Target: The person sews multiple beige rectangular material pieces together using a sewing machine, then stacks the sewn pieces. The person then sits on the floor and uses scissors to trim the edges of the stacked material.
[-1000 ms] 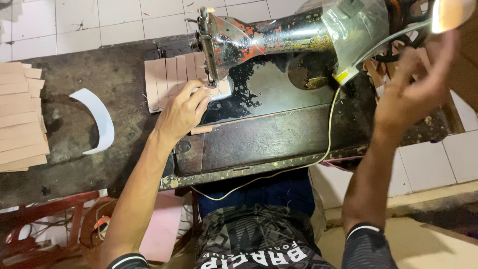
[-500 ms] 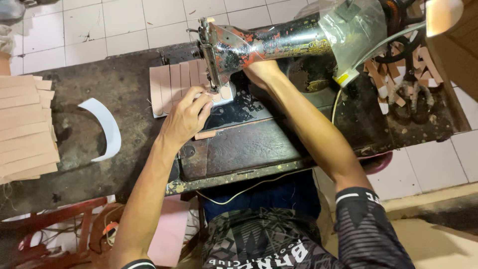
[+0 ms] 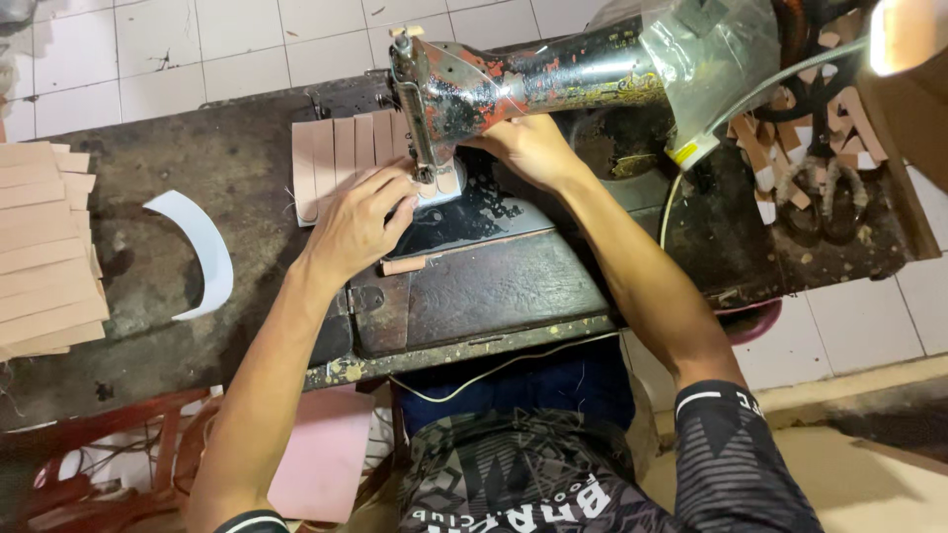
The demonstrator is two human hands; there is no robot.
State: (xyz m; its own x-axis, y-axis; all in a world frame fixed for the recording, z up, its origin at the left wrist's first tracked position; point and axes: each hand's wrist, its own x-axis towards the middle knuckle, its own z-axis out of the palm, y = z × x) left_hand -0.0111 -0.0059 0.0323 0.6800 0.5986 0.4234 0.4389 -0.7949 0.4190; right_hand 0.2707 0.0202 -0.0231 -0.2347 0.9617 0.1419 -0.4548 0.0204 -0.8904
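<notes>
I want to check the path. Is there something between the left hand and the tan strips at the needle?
Nothing visible: the left hand already lies flat on the tan strips, beside the sewing machine. The right hand rests behind the needle.

Both hands (image 3: 360, 222) (image 3: 528, 148) on tan strips (image 3: 341, 158) at sewing machine (image 3: 523, 84).

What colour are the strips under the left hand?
Pale pinkish tan strips, best seen in the head view.

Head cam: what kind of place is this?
Probably a small sewing workshop, perhaps for shoe or leather parts. An old, worn sewing machine sits on a dark, stained table. Both hands, left hand and right hand, feed tan strips at the needle, and a stack of cut tan pieces lies at the left.
</notes>
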